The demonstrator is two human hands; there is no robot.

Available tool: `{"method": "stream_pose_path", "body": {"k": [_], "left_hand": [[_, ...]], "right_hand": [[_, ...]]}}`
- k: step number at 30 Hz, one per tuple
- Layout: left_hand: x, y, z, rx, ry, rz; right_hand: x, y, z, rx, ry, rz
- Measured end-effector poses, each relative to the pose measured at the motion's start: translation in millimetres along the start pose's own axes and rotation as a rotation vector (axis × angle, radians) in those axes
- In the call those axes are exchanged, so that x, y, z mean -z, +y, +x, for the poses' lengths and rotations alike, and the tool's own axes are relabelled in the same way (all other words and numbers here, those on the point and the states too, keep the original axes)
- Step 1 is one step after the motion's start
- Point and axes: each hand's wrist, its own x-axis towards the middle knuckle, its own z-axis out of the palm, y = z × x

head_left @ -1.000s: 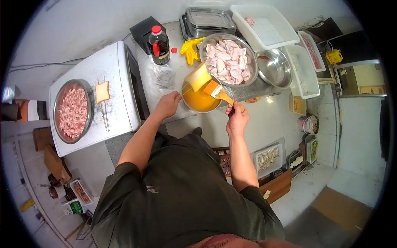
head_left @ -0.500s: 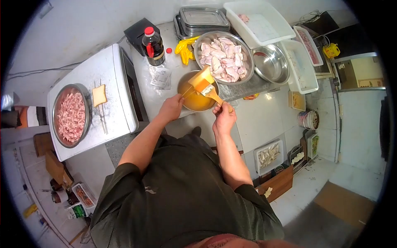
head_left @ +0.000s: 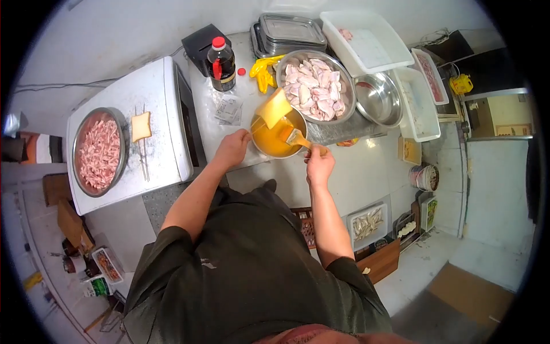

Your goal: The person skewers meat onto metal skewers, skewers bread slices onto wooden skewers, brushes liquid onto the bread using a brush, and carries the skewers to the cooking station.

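My left hand [head_left: 234,148] is closed on thin skewers that carry a yellow-coated bread slice [head_left: 274,109], held tilted over the far side of a metal bowl [head_left: 299,117]. Orange-yellow liquid [head_left: 271,142] fills the bottom of that bowl. In my right hand [head_left: 319,166] is the wooden handle of a basting brush [head_left: 298,138], its bristle end inside the bowl at the liquid. Whether the bristles are under the surface is hard to tell. A second skewered bread slice [head_left: 141,126] lies on the white surface to the left.
Behind the bowl stand a large basin [head_left: 281,70] of raw chicken pieces, yellow gloves [head_left: 264,73] and a red-capped dark bottle [head_left: 222,66]. An empty steel bowl [head_left: 378,98] is at the right. A basin [head_left: 124,146] of cut raw meat sits at the left.
The brush has come off the bread slice and down into the bowl. The bread has shifted slightly left and stays above the bowl. The whole view has shifted a little.
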Motion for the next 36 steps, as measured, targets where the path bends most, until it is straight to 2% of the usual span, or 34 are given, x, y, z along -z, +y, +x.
{"method": "stream_pose_path", "body": {"k": [4,8,9,12,15,18,24,27,32,36], "left_hand": [[7,-3,-3,0.01,-0.01,-0.006],[11,-3,-8,0.032,-0.051,0.026],[13,-2,-6,0.04,-0.053,0.029],[9,-4,-7,0.04,-0.046,0.037],[2,-7,-6,0.019,-0.064,0.027],[0,-2,-10,0.018,-0.096,0.03],[-8,2,-18,-0.032,-0.135,0.059],[-11,5,-22,-0.005,-0.172,0.061],[-9,-7,-18,-0.029,-0.075,-0.013],[-7,-7,-16,-0.035,-0.106,0.011]], "right_hand": [[-33,-1,10,0.511,-0.062,-0.678],[-41,-6,13,0.427,-0.172,-0.882],[-31,2,19,0.534,-0.101,-0.73],[-2,-2,18,0.058,-0.062,-0.09],[17,-15,5,-0.053,-0.026,0.297],[17,-25,-1,-0.047,0.022,0.452],[-3,-38,-1,-0.051,-0.002,0.556],[-8,-20,2,-0.113,0.027,0.51],[10,-11,0,-0.17,0.129,0.493],[8,-23,0,-0.139,0.103,0.558]]}}
